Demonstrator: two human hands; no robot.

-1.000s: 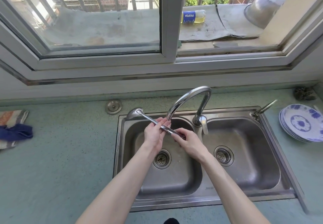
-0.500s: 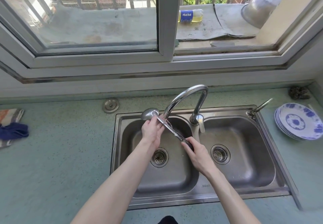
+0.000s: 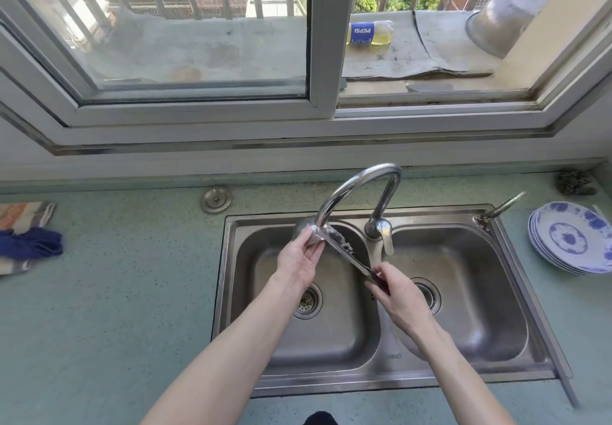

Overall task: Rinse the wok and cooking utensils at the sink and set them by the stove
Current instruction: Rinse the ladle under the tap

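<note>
1. The counter (image 3: 116, 308) is pale green and runs past both sides of the sink; a window sits behind it.
2. The sink (image 3: 543, 325) is steel with two basins; I work over the left one.
3. The tap (image 3: 356, 186) arches from the divide between the basins, its spout over the left basin; water splashes where it meets the ladle.
4. Plates (image 3: 573, 237), blue and white, are stacked on the counter right of the sink; a cloth (image 3: 28, 239) lies at the far left edge.
5. My left hand (image 3: 299, 259) is cupped round the ladle's bowl under the spout, fingers closed against it (the bowl is mostly hidden behind my fingers and the spout).
6. My right hand (image 3: 395, 292) is clamped on the dark handle end, over the divide between the basins.
7. The ladle (image 3: 347, 252) slants from its bowl at upper left down to the handle at lower right, above the left basin and touching neither basin.
8. A round metal cap (image 3: 217, 198) sits on the counter behind the sink's left corner.
</note>
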